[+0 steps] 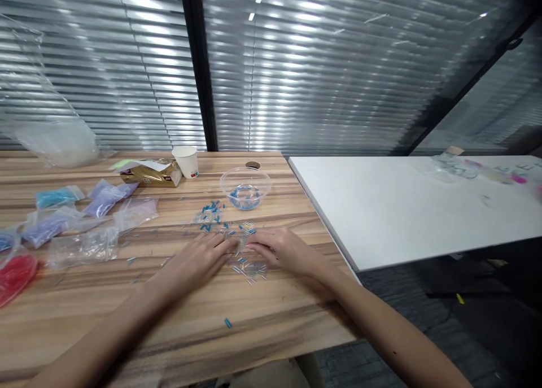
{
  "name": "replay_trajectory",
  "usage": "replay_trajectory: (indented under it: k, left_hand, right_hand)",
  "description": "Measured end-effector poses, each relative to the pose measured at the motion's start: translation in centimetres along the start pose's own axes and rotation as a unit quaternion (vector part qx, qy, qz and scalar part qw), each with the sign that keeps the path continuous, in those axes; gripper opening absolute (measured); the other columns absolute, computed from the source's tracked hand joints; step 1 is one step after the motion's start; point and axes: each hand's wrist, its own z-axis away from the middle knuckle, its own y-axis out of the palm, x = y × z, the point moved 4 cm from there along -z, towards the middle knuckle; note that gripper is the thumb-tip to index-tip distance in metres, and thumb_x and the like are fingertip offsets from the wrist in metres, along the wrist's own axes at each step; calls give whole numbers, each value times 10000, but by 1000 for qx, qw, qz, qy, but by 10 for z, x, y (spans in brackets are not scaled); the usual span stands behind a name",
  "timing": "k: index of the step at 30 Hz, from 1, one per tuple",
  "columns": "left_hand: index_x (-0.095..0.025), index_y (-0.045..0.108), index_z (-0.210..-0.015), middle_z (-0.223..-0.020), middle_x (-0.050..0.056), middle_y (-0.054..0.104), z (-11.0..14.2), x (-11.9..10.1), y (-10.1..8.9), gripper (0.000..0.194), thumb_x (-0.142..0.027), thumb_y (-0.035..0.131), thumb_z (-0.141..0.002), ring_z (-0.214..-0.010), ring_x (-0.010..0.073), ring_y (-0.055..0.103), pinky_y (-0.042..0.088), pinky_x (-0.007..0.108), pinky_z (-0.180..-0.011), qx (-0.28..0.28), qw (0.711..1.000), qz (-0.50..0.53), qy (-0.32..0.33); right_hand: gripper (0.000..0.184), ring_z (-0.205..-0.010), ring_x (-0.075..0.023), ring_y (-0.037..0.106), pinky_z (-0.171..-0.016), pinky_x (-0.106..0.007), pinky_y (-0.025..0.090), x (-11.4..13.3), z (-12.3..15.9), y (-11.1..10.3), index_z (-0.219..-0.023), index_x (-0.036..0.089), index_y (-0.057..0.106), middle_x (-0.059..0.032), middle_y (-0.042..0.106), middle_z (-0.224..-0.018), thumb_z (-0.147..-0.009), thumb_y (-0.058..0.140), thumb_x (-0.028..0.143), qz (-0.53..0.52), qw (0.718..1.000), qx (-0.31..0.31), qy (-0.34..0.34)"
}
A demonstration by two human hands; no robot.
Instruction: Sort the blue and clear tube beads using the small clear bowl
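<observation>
White glare is streaking the grey slatted blinds [292,72] behind the brown wood-grained table [266,331], soft shadows are falling on its near part, and clear plastic items [455,168] on the white rectangular tabletop [381,207] to its right are blurring.

Office, slatted blinds [292,72], white desk [402,207], carpet [351,362]

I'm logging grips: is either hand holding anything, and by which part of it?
It cannot be told: the left hand and right hand both have fingertips at the scattered small pieces, too tiny here to show any pinch.
</observation>
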Motion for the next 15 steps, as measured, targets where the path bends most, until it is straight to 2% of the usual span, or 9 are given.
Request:
replay_trajectory:
  k: [9, 15]
  left_hand:
    - [-188, 533, -1170, -964, 78, 597, 1, 2, 2, 291, -249, 337, -963, -898, 221, 553, 435, 359, -804, -1, 1000, 14, -3]
    - [-207, 532, -1195, -1035, 79, 598, 3, 6, 7, 297, -253, 350, -964, -915, 216, 554, 423, 356, -824, -24, 1000, 19, 0]
  right_hand:
    - [273, -625, -135, 583, -574, -232, 412, 0, 0, 0, -911, 148, 594, -39, 660, -752, -977, 358, 268, 3, 999, -37, 21]
    - [271, -657, -135, 600, -601, -232, 431, -3, 1, 4, -923, 149, 573, -44, 657, -775, -980, 350, 291, 7, 998, -54, 33]
